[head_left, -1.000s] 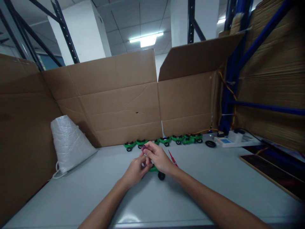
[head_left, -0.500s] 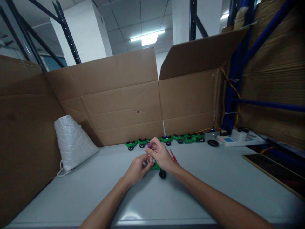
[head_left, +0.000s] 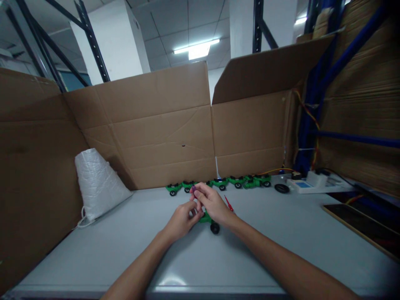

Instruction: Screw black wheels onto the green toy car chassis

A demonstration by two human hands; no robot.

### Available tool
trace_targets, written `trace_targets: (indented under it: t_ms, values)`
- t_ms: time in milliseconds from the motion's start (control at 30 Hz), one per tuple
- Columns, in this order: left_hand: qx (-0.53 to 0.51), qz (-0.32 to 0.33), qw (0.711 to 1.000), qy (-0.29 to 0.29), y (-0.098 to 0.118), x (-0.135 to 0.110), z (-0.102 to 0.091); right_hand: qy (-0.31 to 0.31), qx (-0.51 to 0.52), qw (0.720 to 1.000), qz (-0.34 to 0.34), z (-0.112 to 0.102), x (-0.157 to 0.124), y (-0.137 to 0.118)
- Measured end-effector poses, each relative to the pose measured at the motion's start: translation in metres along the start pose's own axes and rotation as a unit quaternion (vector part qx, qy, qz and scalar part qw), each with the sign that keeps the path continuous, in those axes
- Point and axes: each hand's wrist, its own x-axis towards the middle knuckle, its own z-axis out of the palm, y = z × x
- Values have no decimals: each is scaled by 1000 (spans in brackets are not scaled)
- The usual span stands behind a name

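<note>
Both hands meet at the middle of the grey table, over a small green toy car with a black wheel. My left hand is closed, its fingers pressed against the car's near side. My right hand is curled above the car and pinches a small purple part between thumb and fingertips. A red-handled tool lies on the table just right of my right hand.
A row of several green toy cars lines the cardboard wall at the back. A white woven bag stands at the left. A loose black wheel, a white device and a dark board lie at the right.
The hands have stayed together over the car; the right hand's pinch on the purple part has shifted slightly. The camera view has drifted a little.
</note>
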Motion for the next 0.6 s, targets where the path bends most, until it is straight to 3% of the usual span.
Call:
trace_targets:
  t_ms: [600]
  values:
    - [2,10,1000,-3,8,-1,-5,50,-33,998,-23,0,-3,5]
